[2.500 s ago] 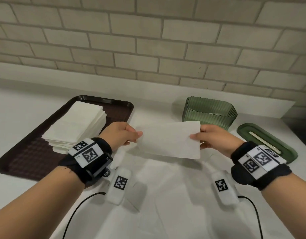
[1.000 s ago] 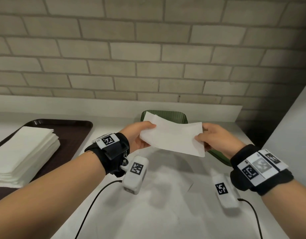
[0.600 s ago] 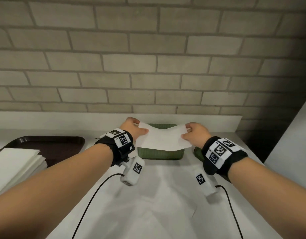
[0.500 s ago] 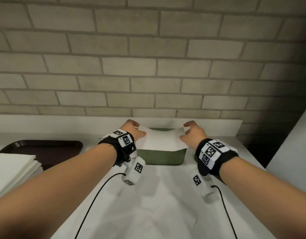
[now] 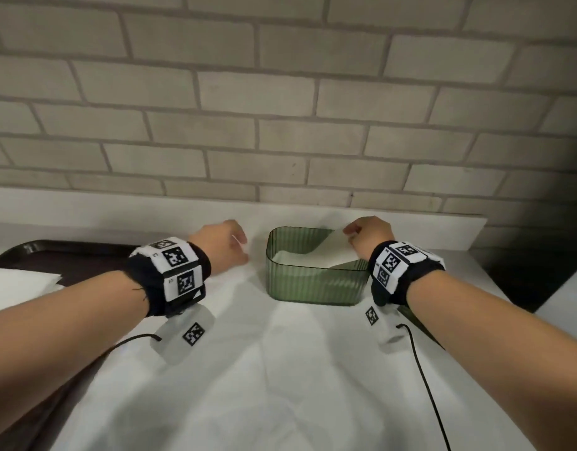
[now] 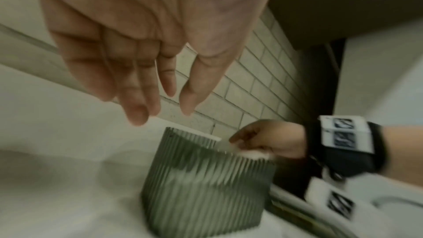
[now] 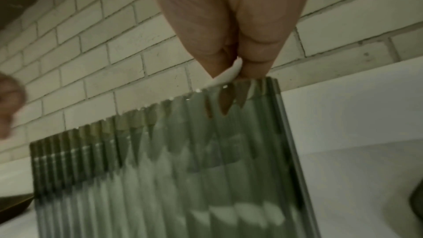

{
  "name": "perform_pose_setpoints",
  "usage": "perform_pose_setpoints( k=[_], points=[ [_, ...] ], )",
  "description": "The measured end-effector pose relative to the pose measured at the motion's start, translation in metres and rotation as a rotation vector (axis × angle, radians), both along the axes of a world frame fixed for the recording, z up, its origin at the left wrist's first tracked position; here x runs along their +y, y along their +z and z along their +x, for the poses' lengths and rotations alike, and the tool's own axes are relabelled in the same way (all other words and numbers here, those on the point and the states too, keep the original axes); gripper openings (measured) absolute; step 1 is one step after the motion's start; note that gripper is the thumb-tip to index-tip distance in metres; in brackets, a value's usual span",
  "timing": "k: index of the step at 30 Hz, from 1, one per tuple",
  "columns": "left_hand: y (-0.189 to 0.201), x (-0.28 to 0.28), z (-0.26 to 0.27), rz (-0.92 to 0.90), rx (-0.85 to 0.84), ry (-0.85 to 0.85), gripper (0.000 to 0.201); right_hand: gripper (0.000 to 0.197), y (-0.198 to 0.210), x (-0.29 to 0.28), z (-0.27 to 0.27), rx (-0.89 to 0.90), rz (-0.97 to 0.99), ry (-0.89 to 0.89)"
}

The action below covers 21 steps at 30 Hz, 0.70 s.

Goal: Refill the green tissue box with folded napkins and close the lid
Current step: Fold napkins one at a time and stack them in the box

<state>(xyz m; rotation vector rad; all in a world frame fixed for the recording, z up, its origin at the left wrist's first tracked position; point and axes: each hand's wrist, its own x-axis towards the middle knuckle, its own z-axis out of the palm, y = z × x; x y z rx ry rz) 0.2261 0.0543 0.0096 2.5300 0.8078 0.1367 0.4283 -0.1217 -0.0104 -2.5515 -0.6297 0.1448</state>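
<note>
- head view: white counter (image 5: 280, 385) runs along a pale brick wall (image 5: 280, 92); both forearms reach forward over it, each with a black wristband carrying printed marker squares.
- dark brown tray (image 5: 69, 255) at the left edge, stack of white napkins (image 5: 17, 281) on it, only partly in frame.
- green tissue box (image 5: 313, 286), ribbed and see-through, stands open near the wall at centre right, no lid on it.
- lid: only a dark green sliver shows under the right forearm, too hidden to describe.
- folded napkin (image 5: 326, 255) is inside the box, left end down on the bottom, right end raised toward the right rim.
- right hand (image 5: 368, 236) over the box's right end, thumb and fingers pinching the napkin's raised edge; right wrist view shows the white edge squeezed between fingertips just above the rim.
- left hand (image 5: 220, 245) just left of the box, apart from it, holding nothing; left wrist view shows fingers (image 6: 137, 97) loosely extended, thumb apart from them.
</note>
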Motion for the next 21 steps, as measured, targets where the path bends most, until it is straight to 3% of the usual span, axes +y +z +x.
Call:
perform_pose_setpoints(
  k=[4,8,12,16,19,21],
  points=[
    [-0.006,0.003,-0.065,0.031,0.250,-0.086,0.021,0.040,-0.010,-0.002,0.005,0.035,0.112,-0.015],
    [-0.021,0.007,-0.120,-0.020,0.334,-0.095,0.018,0.043,-0.010,0.001,0.007,0.116,0.233,-0.003],
    [-0.035,0.007,-0.156,0.001,0.379,-0.046,0.024,0.041,-0.008,0.003,0.003,0.116,0.201,0.015],
    [-0.055,0.000,-0.176,0.015,0.491,-0.025,0.039,0.031,-0.009,0.005,-0.007,-0.002,-0.120,0.100],
    [-0.064,-0.002,-0.175,0.006,0.520,-0.019,0.065,0.032,-0.005,0.009,-0.016,-0.138,-0.447,0.189],
    [-0.068,-0.002,-0.170,0.012,0.510,0.008,0.081,0.034,-0.003,0.014,-0.021,-0.238,-0.537,0.214]
  ],
)
